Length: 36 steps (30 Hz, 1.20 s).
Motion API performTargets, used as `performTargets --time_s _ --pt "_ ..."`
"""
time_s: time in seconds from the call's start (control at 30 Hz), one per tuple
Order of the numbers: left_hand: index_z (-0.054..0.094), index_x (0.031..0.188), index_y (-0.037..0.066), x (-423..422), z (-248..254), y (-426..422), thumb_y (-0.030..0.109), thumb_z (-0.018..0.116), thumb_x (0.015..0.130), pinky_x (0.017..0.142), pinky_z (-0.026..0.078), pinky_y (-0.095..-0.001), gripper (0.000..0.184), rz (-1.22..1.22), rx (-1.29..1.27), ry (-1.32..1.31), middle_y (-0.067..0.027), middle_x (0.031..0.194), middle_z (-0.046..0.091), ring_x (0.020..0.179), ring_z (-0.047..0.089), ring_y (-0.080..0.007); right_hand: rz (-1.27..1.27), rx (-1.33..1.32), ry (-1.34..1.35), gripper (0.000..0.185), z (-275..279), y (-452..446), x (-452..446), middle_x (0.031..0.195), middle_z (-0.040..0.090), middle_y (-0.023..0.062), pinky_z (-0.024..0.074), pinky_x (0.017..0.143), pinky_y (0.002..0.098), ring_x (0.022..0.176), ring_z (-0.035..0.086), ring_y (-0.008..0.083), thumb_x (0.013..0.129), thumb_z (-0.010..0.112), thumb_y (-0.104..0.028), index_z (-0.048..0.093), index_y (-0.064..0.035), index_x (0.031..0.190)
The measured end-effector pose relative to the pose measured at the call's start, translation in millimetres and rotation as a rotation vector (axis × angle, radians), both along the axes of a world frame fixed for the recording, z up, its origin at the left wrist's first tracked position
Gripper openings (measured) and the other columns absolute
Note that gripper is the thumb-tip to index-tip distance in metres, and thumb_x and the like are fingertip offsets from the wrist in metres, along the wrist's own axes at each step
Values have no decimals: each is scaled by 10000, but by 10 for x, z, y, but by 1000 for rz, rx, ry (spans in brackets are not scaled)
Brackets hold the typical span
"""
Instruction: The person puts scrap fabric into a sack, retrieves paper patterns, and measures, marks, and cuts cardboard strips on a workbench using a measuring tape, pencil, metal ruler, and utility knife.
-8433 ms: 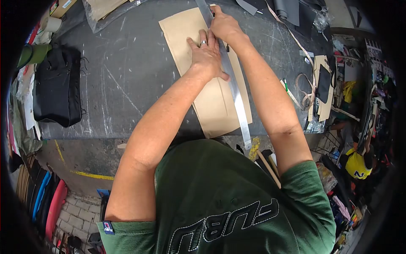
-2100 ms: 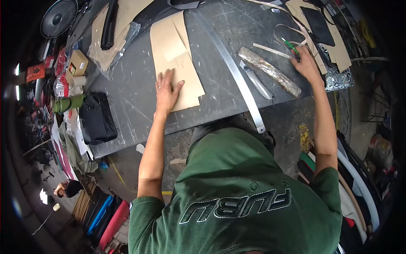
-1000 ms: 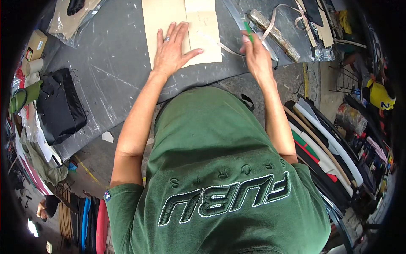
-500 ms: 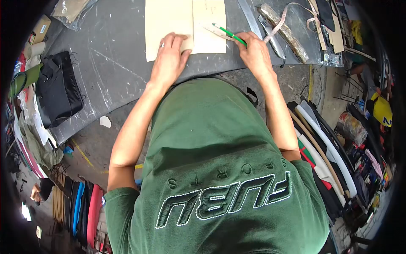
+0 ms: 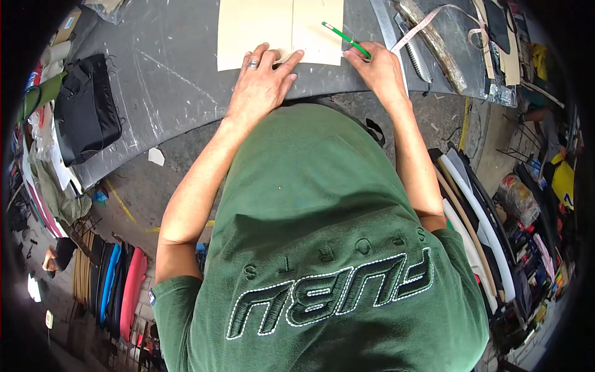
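Note:
My left hand (image 5: 263, 80) lies on the near edge of a cream sheet of card or paper (image 5: 254, 28), its fingers spread and a ring on one of them. The sheet has a vertical line or fold running down it. To the right, my right hand (image 5: 381, 71) is closed around a slim green pen (image 5: 342, 38), which points up and left over the sheet's right part. A metal ruler (image 5: 382, 25) lies beside that hand, partly hidden by it.
Right of the ruler are a cutter knife (image 5: 416, 59), a plastic-wrapped bar (image 5: 437, 46) and a pink measuring tape (image 5: 427, 23). A black bag (image 5: 87, 111) sits on the dark table's left end. Rolls of material (image 5: 477, 211) stand at lower right.
My left hand has shifted right along the sheet's near edge, its index finger stretched further right. My right hand still holds the pen; a light strip near its tip no longer shows.

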<state>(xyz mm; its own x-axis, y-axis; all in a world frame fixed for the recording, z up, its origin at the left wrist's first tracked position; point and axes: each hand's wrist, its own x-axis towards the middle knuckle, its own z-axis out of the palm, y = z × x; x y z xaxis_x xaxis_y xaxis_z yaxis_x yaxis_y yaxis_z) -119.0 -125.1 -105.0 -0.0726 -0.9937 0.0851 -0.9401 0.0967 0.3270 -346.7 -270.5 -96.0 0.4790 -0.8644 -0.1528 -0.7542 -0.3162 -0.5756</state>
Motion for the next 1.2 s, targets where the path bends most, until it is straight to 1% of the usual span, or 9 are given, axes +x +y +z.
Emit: performTargets --time_s 0.13,0.23,0.37,0.5,0.57,0.67,0.97,1.1,1.2 --pt "532 1480 244 -15 -20 0 288 668 968 1115 398 -510 531 6 0 -8 -140 1204 553 1299 480 -361 -12 21 -13 334 1 -6 -13 957 695 217 528 814 469 914 689 394 887 750 -346 732 -26 983" --pt "532 1478 242 -19 -36 2 298 674 965 1120 395 -510 535 11 -8 -25 -138 1210 549 1301 478 -363 -33 111 64 398 18 -44 -9 903 742 148 545 771 377 836 723 262 874 778 -410 763 -55 1053" --pt "530 1475 237 -24 -40 16 308 678 963 1128 390 -514 538 19 -13 -34 -137 1217 544 1307 476 -365 -83 181 64 417 26 -68 0 850 752 139 549 762 362 799 721 220 860 794 -440 779 -74 1060" --pt "525 1477 234 -27 -46 13 313 680 962 1134 384 -525 544 29 -8 -15 -136 1222 541 1313 474 -366 -92 163 62 423 40 -83 22 802 739 169 563 775 406 802 742 306 860 781 -448 776 -63 1035" --pt "523 1478 233 -24 -56 20 314 681 962 1136 382 -530 546 31 -4 -4 -136 1224 541 1315 473 -366 -91 172 73 429 53 -95 31 802 740 167 565 775 404 800 743 303 854 783 -455 777 -65 1033" --pt "510 1473 262 -21 -83 24 368 647 974 1157 349 -597 528 46 10 23 -110 1252 532 1361 440 -338 -89 184 96 442 71 -119 36 802 741 164 567 776 401 796 743 299 843 789 -468 781 -68 1029" --pt "537 1452 277 -48 -48 31 361 658 964 1162 337 -596 510 64 16 8 -110 1287 529 1366 437 -335 -84 188 121 428 52 -151 48 766 733 162 565 753 408 767 741 300 837 789 -468 786 -76 1007" --pt "473 1513 201 -55 -27 37 367 655 975 1184 310 -581 592 13 44 -57 -149 1403 490 1416 386 -386 -77 183 109 423 73 -108 32 761 731 160 564 749 408 756 739 302 841 786 -463 785 -75 1008" --pt "406 1540 115 6 -85 -85 399 660 966 1204 254 -594 689 208 -26 69 -156 1506 441 1467 321 -397 -72 175 85 422 66 -92 35 773 733 161 563 750 406 749 735 307 843 787 -460 784 -73 1011"
